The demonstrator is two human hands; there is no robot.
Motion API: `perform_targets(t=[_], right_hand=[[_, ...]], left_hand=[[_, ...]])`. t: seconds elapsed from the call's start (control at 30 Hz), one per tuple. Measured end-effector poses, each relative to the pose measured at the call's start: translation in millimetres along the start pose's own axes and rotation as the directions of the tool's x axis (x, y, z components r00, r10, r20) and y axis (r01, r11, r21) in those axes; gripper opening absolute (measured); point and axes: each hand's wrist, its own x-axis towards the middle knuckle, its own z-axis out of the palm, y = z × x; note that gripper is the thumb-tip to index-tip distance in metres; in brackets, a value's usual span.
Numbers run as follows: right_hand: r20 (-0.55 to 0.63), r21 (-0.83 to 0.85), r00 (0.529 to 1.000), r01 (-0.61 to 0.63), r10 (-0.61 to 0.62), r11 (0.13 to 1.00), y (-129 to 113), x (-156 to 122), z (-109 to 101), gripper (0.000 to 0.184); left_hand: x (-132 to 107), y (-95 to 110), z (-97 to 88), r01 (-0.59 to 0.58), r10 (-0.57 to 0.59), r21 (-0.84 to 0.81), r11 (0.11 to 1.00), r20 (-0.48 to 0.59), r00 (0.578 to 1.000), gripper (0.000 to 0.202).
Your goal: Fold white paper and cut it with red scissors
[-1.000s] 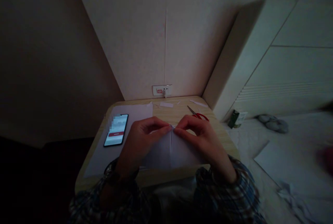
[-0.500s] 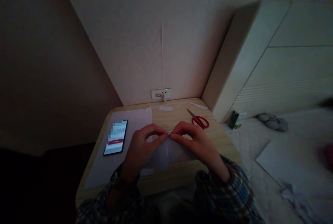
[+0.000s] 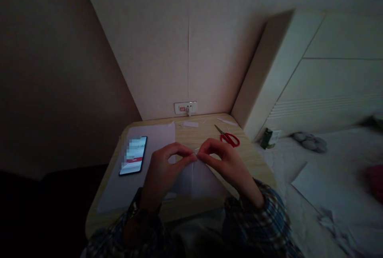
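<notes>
Over the middle of the small wooden table [image 3: 254,170], my left hand [image 3: 166,166] and my right hand [image 3: 226,162] meet fingertip to fingertip. Both pinch the top of a thin white paper [image 3: 197,182], which hangs down below the fingers and has a vertical crease. A narrow white bit shows between the fingertips; its exact shape is too small to tell. Scissors [image 3: 229,138] with red handles lie beyond my right hand. To the left, a lit phone [image 3: 134,156] rests on a larger white sheet [image 3: 113,194].
Paper scraps [image 3: 190,124] lie along the table's back edge, below a wall socket [image 3: 185,108] with a plug in it. At the right, a bed [image 3: 287,194] holds a green and white box [image 3: 269,138], a grey soft item [image 3: 309,141] and white paper [image 3: 317,186].
The hanging paper has shifted between my hands, its lower part now spreading further right. Both hands keep their pinch in nearly the same place. The view has tilted slightly.
</notes>
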Motion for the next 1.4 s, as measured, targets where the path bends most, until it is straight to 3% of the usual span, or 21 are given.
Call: perform_targets(t=[0.33,0.47,0.7,1.03,1.4], right_hand=[[-0.005,0.152,0.997,-0.073,0.075,0.986,14,6,7,0.012],[-0.051,0.15,0.994,-0.084,0.093,0.985,15,6,5,0.013],[-0.143,0.039,0.99,0.019,-0.013,0.999,11,4,4,0.013],[-0.152,-0.058,0.986,0.056,-0.065,0.997,9,5,7,0.016],[-0.131,-0.107,0.982,0.123,-0.137,0.987,9,3,7,0.015]], left_hand=[[3,-12,3.5,0.102,-0.102,-0.111,0.989,0.013,0.995,0.02],[5,-11,1.1,0.156,-0.141,-0.209,0.965,0.083,0.987,0.008],[10,-9,-4.0,0.257,-0.224,-0.184,0.949,0.183,0.957,0.009],[10,-8,-6.0,0.41,-0.352,-0.246,0.878,0.248,0.902,0.007],[10,-18,-8.3,0.444,-0.34,-0.297,0.845,0.343,0.876,0.007]])
